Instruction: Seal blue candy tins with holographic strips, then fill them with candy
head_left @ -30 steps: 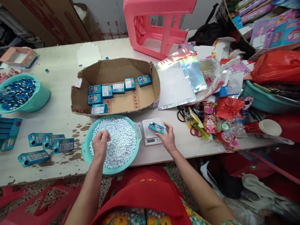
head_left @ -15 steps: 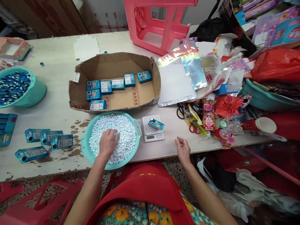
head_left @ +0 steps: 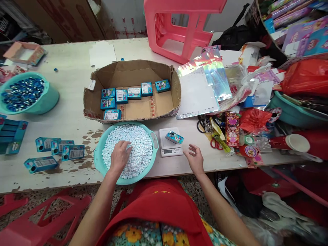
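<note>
My left hand [head_left: 120,158] rests on the white candies [head_left: 138,150] in a turquoise basin [head_left: 96,157]. Its fingers are curled in, and whatever they hold is hidden. To the right, my right hand [head_left: 195,159] hovers over the table edge with its fingers apart and nothing in them. Closest to it is a small white digital scale [head_left: 170,151]. On the scale's plate lies a small blue box [head_left: 174,137], tilted at an angle, with a round dark hole at its left end.
Behind the basin stands an open cardboard box [head_left: 164,104] holding several blue boxes [head_left: 127,96]. More blue boxes [head_left: 42,164] lie at left, below a bucket of blue wrapped pieces [head_left: 51,99]. Scissors [head_left: 201,125], bags and packaging crowd the right. A pink stool [head_left: 188,34] sits behind.
My right hand has moved left, closer to the scale, and its fingers have spread. My left hand stays in the candies with a slight shift. The whole view has drifted a little.
</note>
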The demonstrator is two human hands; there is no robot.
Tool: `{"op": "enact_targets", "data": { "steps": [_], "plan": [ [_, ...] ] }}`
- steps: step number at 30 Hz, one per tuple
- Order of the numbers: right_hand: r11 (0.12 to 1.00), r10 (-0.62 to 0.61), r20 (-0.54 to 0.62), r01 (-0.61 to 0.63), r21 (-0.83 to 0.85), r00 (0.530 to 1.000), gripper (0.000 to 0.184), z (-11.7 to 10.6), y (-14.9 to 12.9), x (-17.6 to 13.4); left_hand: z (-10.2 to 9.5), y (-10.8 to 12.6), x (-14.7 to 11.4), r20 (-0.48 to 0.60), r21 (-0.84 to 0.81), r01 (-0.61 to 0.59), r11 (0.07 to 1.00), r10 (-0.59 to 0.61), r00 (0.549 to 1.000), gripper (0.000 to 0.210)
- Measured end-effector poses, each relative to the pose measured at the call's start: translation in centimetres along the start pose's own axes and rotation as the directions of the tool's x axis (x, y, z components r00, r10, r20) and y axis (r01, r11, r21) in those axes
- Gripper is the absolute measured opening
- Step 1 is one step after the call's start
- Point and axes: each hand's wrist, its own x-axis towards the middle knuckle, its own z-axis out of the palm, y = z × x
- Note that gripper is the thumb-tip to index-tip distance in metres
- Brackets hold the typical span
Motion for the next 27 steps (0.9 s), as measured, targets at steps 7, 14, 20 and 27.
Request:
{"op": "enact_targets", "data": {
  "steps": [7,14,20,27],
  "plan": [
    [0.974,-0.218,0.190,0.227,-0.026,0.957,0.045,4.8,-6.5,4.0,1.2,4.9,2.5,0.103,-0.861,0.263,0.435,-0.358,0.928,0.038],
    [0.787,-0.539,0.401,0.613,-0.074,0.741,0.030,4.5,-18.7,0.7,-1.6,10.0,3.4,0.346,-0.903,0.240,-0.355,-0.275,0.897,0.052],
    [0.593,-0.508,0.611,0.761,-0.262,0.607,0.030,8.1,-19.9,-0.3,-0.8,8.8,2.9,0.399,-0.785,0.100,-0.612,-0.375,0.837,0.027],
    [0.608,-0.502,0.632,0.761,-0.227,0.590,0.030,9.3,-21.1,-1.5,-1.9,6.5,2.2,0.392,-0.733,0.070,-0.677,-0.336,0.856,0.012]
  ]
}}
